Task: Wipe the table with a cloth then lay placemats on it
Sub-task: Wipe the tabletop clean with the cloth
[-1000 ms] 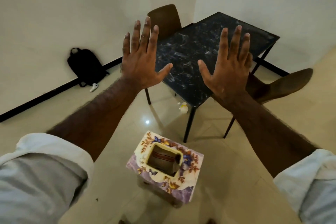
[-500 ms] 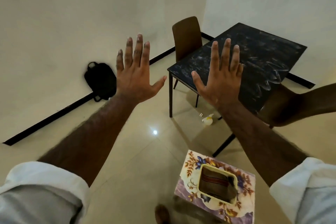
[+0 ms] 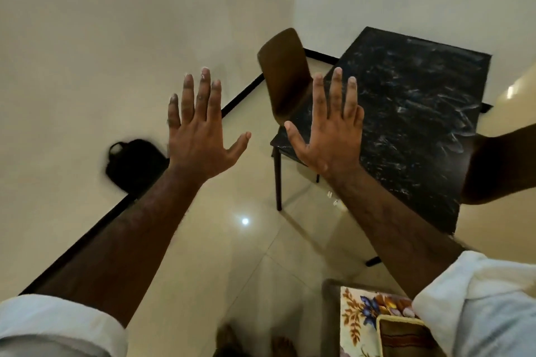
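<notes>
A black marble-patterned table (image 3: 412,101) stands in the room's far right corner, its top bare. I hold my left hand (image 3: 200,133) and my right hand (image 3: 333,130) up in front of me, backs toward the camera, fingers straight and spread, holding nothing. The right hand overlaps the table's near left corner in the view. At the bottom right, a flower-patterned stool (image 3: 359,316) carries a brown folded cloth or mat (image 3: 403,339), partly hidden by my right sleeve.
A brown chair (image 3: 285,72) stands at the table's left side, another chair's back (image 3: 501,165) at the right edge. A black backpack (image 3: 133,165) leans on the left wall. A small pale object (image 3: 333,200) lies on the shiny tiled floor under the table.
The view has swung left and nearer the table: the stool slid to the bottom right corner and the table to the right. Both hands stay raised and spread.
</notes>
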The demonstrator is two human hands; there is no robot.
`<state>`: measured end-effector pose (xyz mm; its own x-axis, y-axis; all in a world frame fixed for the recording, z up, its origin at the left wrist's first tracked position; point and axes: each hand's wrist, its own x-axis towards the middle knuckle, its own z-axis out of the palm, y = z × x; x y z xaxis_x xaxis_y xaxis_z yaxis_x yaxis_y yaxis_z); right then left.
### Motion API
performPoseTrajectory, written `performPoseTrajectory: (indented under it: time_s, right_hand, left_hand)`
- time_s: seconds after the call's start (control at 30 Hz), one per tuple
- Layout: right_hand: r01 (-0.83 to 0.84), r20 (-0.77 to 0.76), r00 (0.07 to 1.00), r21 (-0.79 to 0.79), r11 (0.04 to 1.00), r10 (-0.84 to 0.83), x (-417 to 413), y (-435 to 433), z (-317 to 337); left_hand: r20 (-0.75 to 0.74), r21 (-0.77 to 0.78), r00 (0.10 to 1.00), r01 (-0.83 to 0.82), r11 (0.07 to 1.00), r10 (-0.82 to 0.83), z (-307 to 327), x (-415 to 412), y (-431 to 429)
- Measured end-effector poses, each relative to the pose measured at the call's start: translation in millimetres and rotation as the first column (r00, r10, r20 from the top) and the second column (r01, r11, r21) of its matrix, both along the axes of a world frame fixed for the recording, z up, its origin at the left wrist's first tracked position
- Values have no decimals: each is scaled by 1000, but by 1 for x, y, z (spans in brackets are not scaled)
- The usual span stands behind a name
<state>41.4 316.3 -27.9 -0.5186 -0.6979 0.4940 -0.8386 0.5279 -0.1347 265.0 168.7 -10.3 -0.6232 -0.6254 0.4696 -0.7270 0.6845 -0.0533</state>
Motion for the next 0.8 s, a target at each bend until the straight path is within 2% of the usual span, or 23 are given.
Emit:
performPoseTrajectory:
  time_s: [0.2, 0.37, 0.53, 0.8]
  right_hand:
    - [237, -40, 971, 35, 971, -235, -50, -36, -5]
    - [453, -56, 891, 21, 891, -451, -83, -37, 2]
    - [635, -27, 772, 27, 772, -635, -106, -12, 8]
    - [793, -13, 608, 62, 606, -794, -143, 61, -9]
  left_hand:
    - [-4, 48, 981, 196, 979, -196, -13, -80, -91]
    - [4, 120, 915, 401, 908, -404, -17, -159, -134]
    - [24, 169, 797, 592, 788, -604, -16, -237, -128]
    - [7, 189, 655, 741, 644, -756, -41, -339, -63]
